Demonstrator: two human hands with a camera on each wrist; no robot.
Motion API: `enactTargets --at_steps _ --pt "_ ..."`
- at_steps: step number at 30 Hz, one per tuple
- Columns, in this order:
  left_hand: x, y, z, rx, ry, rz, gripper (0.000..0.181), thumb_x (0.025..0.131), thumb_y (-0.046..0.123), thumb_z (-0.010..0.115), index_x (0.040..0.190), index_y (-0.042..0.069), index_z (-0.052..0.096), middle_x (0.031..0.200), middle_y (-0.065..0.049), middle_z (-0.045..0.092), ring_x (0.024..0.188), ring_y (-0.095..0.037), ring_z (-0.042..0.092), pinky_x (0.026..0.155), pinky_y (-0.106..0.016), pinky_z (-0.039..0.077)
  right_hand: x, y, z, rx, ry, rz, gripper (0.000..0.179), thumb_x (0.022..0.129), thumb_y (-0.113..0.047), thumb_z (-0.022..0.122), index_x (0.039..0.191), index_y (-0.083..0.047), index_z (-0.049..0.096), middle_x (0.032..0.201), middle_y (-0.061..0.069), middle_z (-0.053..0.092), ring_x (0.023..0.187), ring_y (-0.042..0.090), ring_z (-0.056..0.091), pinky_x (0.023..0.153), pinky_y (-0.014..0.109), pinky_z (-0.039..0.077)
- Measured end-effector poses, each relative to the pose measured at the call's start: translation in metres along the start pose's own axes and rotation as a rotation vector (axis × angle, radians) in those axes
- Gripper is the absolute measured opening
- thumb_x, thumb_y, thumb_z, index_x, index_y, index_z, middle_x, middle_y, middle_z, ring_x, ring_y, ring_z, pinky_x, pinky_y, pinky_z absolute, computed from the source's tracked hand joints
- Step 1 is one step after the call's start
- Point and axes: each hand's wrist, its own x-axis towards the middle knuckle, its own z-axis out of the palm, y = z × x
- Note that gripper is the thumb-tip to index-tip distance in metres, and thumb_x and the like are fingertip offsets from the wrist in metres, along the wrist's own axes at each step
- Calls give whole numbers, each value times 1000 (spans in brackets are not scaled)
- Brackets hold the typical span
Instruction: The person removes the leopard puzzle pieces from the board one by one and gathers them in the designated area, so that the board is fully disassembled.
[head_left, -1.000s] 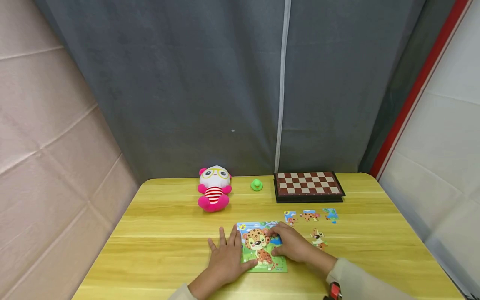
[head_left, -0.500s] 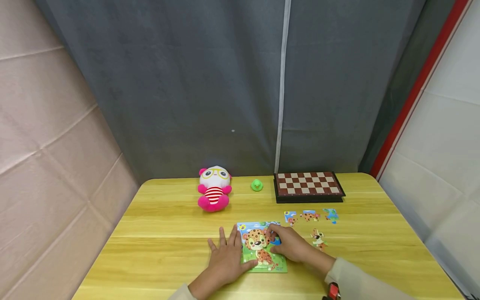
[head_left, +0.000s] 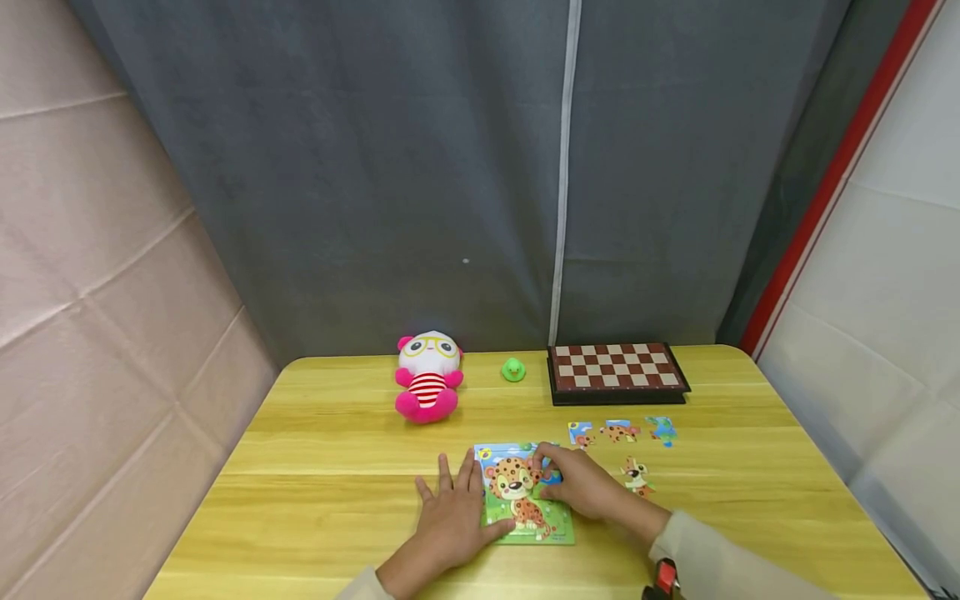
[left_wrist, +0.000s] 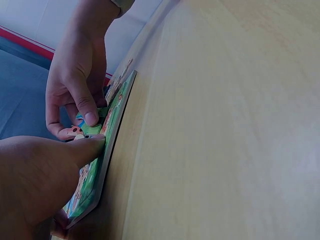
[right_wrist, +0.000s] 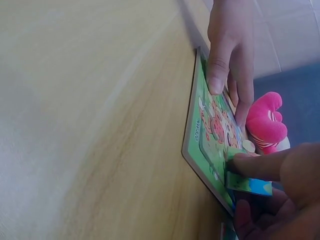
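Observation:
A square cartoon leopard jigsaw puzzle [head_left: 555,537] lies on the table before me. My left hand [head_left: 450,525] is spread flat at its left side, the thumb stretched over the lower part of the picture. Over the puzzle's right side, my right hand [head_left: 588,487] pinches a green and blue puzzle piece [right_wrist: 252,185] between thumb and fingers. That piece stands tilted up from the board in the right wrist view, with its far part behind the fingers. Loose pieces lie to the right, among them a dog piece [head_left: 635,477] and a leopard-print piece [head_left: 621,432].
Behind the puzzle sit a pink and white plush toy [head_left: 427,379], a small green rubber duck [head_left: 513,370] and a checkered game board [head_left: 618,367] on a black case. A grey curtain [head_left: 375,208] hangs along the table's back edge.
The right thumb has slid slightly up and left toward the forefinger at the puzzle's right side. My left hand and the loose pieces have kept their places.

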Motion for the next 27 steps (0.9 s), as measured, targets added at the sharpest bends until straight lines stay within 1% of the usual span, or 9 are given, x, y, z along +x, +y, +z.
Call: enactTargets --at_steps 6,11,14,18,24,27 --pt "0 1 -1 2 1 -2 113 84 86 51 158 0 37 170 -18 23 146 -64 19 100 -91 18 0 -1 -2 53 -7 17 22 91 -7 77 104 -15 61 91 -3 67 85 13 63 71 27 52" --pt "0 0 1 11 -2 -3 114 84 87 48 158 1 36 170 -17 21 147 -63 19 100 -90 17 0 -1 -5 70 3 36 19 93 -7 75 105 -14 63 91 -2 67 84 14 62 70 28 52" --pt "0 0 1 9 -3 -5 115 84 87 48 158 1 36 170 -17 21 147 -63 18 101 -90 17 -2 0 -9 75 11 34 18 93 -7 75 107 -12 64 92 -1 67 84 14 62 70 27 51" --pt "-1 0 1 5 -4 -13 115 83 88 48 159 1 36 170 -16 21 147 -62 18 101 -90 17 -4 4 -14 78 23 24 16 93 -7 75 106 -12 65 93 0 69 83 12 62 70 26 50" --pt "-1 0 1 -1 -6 -21 116 83 88 49 159 2 36 171 -16 20 148 -62 18 101 -90 16 -8 7 -19 51 44 20 16 92 -9 76 105 -11 66 93 -2 66 75 13 54 65 25 46" --pt "-1 0 1 -5 -5 -22 116 83 88 49 159 2 36 171 -16 21 147 -62 18 101 -90 16 -9 8 -21 38 58 23 16 92 -8 77 105 -10 68 92 -2 65 74 13 52 65 24 46"
